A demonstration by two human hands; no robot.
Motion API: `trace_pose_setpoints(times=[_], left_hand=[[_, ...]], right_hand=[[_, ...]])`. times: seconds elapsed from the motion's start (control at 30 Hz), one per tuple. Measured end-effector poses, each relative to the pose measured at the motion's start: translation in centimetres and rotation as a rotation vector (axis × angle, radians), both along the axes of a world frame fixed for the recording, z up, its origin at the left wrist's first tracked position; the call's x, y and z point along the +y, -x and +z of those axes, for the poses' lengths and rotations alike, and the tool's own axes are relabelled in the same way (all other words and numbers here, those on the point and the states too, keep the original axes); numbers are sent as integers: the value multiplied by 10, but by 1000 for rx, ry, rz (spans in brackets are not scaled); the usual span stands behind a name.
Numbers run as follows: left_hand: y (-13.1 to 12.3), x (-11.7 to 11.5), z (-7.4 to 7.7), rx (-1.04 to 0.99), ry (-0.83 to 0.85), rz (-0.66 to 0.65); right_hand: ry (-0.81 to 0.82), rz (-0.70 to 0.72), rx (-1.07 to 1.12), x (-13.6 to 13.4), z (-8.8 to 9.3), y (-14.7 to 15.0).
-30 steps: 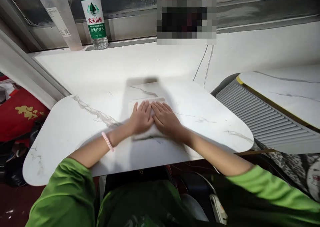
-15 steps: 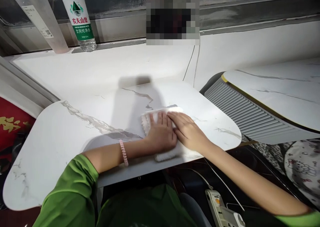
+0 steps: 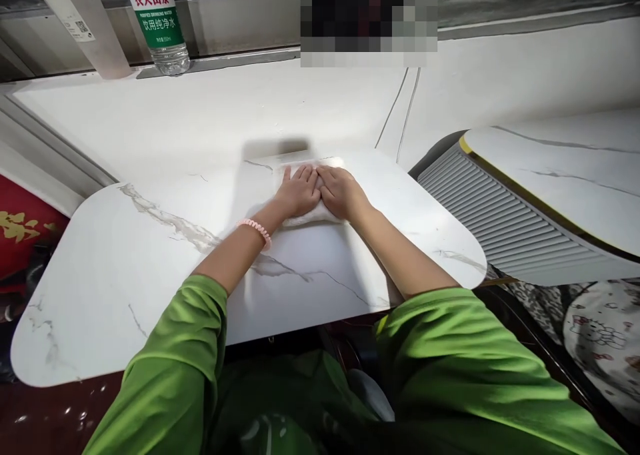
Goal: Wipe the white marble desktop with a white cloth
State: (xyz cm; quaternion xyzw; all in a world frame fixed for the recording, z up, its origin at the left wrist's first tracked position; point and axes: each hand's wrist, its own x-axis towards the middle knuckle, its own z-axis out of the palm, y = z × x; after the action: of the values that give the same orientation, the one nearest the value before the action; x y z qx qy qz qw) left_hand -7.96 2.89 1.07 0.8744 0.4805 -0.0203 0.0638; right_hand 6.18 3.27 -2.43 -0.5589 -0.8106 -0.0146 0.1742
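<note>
A folded white cloth (image 3: 316, 217) lies on the white marble-patterned table (image 3: 165, 295), near its back edge. My left hand (image 3: 299, 192) presses flat on it with the fingers stretched forward and the thumb side against my right hand. A pink coiled band (image 3: 256, 231) circles my left wrist. On the cloth's right half rests my right hand (image 3: 341, 192), palm down, its fingers stretched out and angled towards the left. Both hands cover much of the cloth.
On the window ledge stand a water bottle (image 3: 156, 25) and a tall translucent container (image 3: 95, 35). Thin cables (image 3: 404, 115) run down the white wall. A second marble-topped piece with a ribbed side (image 3: 490, 208) stands at the right, beside a patterned round cushion (image 3: 600, 335).
Both hands have pushed the cloth away from me, towards the table's back edge. My view has shifted slightly, and the power strip at the lower right is out of sight.
</note>
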Motion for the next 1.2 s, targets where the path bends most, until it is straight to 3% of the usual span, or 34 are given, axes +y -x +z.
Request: trace_pose_setpoints(times=[0.23,0.43,0.6,0.73,0.9,1.2], left_hand=[[-27,-47,-3,-34,-15,-10],[-87,-101,-6,-46,-45,-45],[-133,-120,-9,-122,-43,-28],[-146,-114,-12,-155,-58,-57],[-147,-94,-16,-136,-64,-43],[-130,-26,-14,-151,-80,-15]], right_hand=[[21,-12,-32,-58,-3,-34],[-16,13,8,-112,-9,-102],[-27,5,56,-133,-13,-152],[-20,-50,41,-129,-12,-164],[-3,-35,17,-107,-6,-159],[-41,6,16,-30,-7,-143]])
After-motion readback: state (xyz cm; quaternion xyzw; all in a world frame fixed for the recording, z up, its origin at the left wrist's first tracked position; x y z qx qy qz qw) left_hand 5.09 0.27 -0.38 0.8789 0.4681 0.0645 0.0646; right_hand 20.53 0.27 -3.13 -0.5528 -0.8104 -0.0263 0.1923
